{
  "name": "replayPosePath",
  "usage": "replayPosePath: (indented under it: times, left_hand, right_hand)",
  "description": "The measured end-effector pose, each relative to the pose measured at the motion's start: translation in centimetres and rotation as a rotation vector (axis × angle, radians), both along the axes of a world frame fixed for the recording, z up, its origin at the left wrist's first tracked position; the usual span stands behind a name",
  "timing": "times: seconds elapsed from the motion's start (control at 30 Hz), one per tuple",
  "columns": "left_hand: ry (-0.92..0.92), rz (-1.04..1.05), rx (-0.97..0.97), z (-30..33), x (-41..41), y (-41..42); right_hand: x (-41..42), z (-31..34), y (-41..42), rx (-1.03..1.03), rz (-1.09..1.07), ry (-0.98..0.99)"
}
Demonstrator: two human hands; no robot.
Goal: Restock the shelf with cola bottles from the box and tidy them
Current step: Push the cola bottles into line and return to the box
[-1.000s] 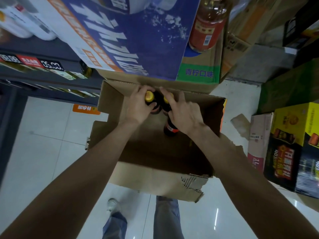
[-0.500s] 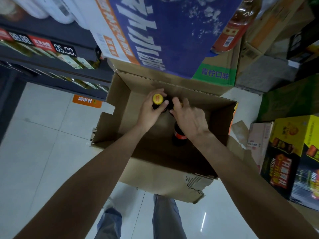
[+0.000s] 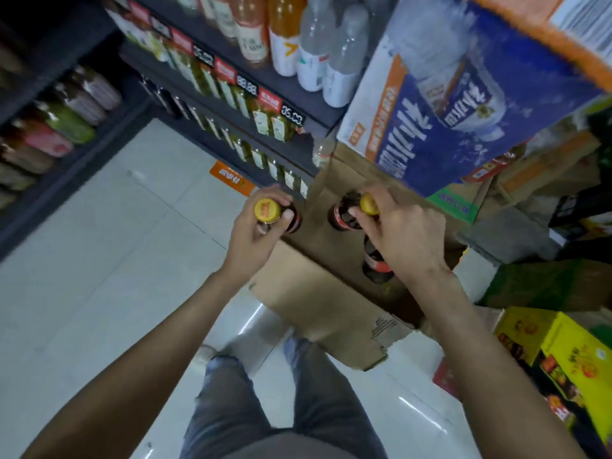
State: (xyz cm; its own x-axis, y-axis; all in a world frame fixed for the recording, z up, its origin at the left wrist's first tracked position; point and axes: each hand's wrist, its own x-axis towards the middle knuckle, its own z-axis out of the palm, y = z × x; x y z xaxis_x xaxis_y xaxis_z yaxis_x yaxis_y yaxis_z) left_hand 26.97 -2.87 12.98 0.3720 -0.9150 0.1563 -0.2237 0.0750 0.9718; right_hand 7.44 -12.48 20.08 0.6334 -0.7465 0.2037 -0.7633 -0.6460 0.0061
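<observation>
My left hand [image 3: 255, 236] grips a dark cola bottle [image 3: 293, 220] by its neck, yellow cap up, lifted just past the left edge of the open cardboard box [image 3: 318, 303]. My right hand [image 3: 402, 236] holds a second cola bottle [image 3: 342, 215] by its yellow cap, above the box. A third cola bottle [image 3: 376, 265] shows inside the box below my right hand, partly hidden by it. The dark shelf [image 3: 228, 111] with rows of drink bottles runs along the upper left.
A large blue-and-orange carton [image 3: 463, 104] sits above the box at upper right. Yellow cartons [image 3: 563, 352] stand on the floor at the right. Another shelf of bottles [image 3: 56, 127] lines the far left. White tiled floor [image 3: 109, 260] lies between the shelves. My legs are below.
Both hands have risen out of the box, each with a cola bottle. The left bottle has moved left past the box edge. The view has swung up toward the shelf.
</observation>
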Motion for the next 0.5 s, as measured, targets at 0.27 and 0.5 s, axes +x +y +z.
replayPosePath:
  times: [0.27,0.5]
  left_hand:
    - [-0.068,0.402,-0.012,7.6,13.3,17.7]
    - [0.007,0.737,0.092,9.2,23.7,37.1]
  right_hand:
    - [16.7,6.3,9.3,-0.005,0.334,-0.084]
    - [34.0,5.9,23.0,0.114,0.609,-0.189]
